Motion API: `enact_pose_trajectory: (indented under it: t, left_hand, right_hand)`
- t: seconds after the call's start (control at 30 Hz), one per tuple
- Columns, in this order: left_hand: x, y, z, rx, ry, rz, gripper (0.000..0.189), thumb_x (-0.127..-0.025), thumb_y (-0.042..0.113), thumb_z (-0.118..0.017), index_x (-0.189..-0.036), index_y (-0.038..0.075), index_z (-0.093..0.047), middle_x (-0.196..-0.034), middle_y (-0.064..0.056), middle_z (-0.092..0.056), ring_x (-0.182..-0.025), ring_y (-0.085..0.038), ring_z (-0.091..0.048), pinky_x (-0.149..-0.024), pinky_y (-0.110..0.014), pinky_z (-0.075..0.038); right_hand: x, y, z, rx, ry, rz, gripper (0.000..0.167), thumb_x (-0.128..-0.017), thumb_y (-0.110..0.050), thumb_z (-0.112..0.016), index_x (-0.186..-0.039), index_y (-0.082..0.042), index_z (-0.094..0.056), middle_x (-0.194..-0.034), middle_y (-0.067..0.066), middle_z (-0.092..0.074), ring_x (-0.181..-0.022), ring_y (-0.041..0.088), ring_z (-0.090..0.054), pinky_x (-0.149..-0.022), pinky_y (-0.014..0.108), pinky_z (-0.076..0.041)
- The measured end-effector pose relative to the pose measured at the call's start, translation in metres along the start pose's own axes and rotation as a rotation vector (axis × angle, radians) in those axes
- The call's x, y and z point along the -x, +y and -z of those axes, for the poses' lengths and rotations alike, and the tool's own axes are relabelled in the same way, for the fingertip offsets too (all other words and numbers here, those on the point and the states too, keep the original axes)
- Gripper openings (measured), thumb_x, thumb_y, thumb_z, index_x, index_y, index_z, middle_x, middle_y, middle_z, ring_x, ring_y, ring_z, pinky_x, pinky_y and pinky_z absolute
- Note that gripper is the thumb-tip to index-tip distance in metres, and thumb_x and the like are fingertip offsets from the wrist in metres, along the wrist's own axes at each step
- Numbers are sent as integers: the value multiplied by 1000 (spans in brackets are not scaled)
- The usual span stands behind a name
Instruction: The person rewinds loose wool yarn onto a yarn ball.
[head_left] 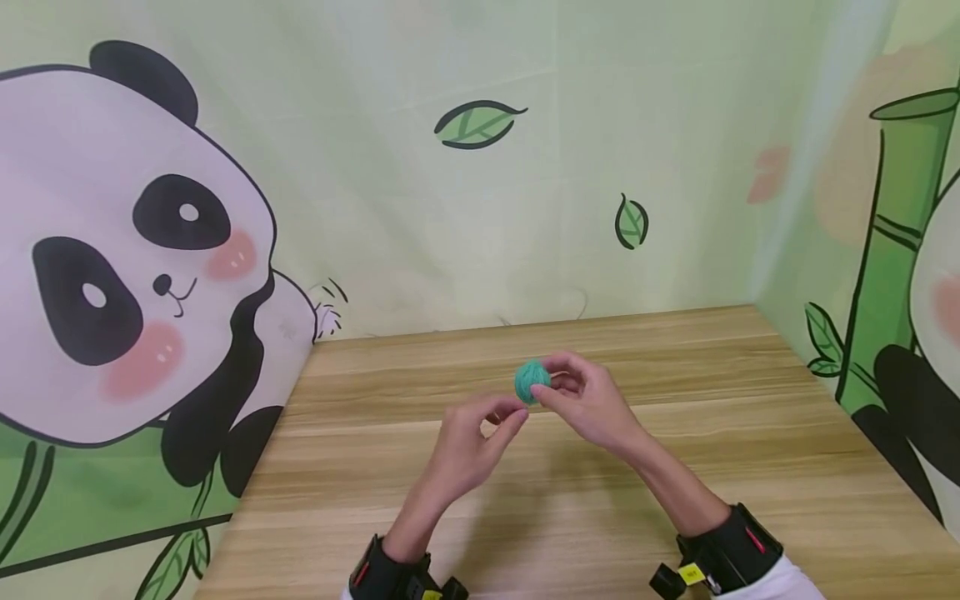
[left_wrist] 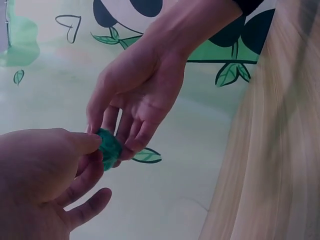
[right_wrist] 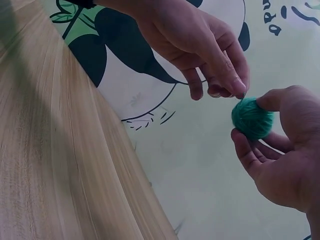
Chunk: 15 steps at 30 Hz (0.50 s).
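Note:
A small ball of teal yarn is held up over the wooden table. My right hand grips it between thumb and curled fingers, from its right side. Thumb and forefinger of my left hand pinch together right at the ball's lower left. In the right wrist view, a short strand runs from those fingertips to the yarn ball. The left wrist view shows the ball partly hidden between both hands.
The wooden table spreads beneath both hands. Behind it hangs a pale green cloth printed with pandas, leaves and bamboo, which also covers the sides. Each wrist wears a black camera band.

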<state>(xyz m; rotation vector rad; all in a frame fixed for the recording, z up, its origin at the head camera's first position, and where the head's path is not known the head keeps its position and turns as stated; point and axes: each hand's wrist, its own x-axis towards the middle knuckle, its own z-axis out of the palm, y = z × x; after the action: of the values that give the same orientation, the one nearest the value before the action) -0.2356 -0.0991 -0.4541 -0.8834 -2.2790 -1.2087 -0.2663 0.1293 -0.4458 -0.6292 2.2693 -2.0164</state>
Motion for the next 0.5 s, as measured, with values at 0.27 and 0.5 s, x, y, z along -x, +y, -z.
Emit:
enact_pose_trajectory:
  t: [0.27, 0.5]
  left_hand:
    - [-4, -14, 3, 32, 36, -85, 6, -102, 5, -82, -108, 8, -83, -98, -7, -78, -87, -18, -75, -74, -24, -62]
    - [-2, -22, 2, 165, 42, 29, 13, -101, 7, -85, -113, 10, -82, -106, -7, -79, -96, -17, -76, -86, -30, -70]
  right_hand:
    - [1, 1, 2, 29, -108, 5, 36, -109, -13, -76, -140, 1, -67, -126, 21, -76, -100, 17, -78, -89, 29, -69]
    - [1, 1, 4, -17, -185, 12, 32, -112, -12, -70, -141, 2, -63, -119, 21, -76, -94, 17, -78, -85, 35, -71]
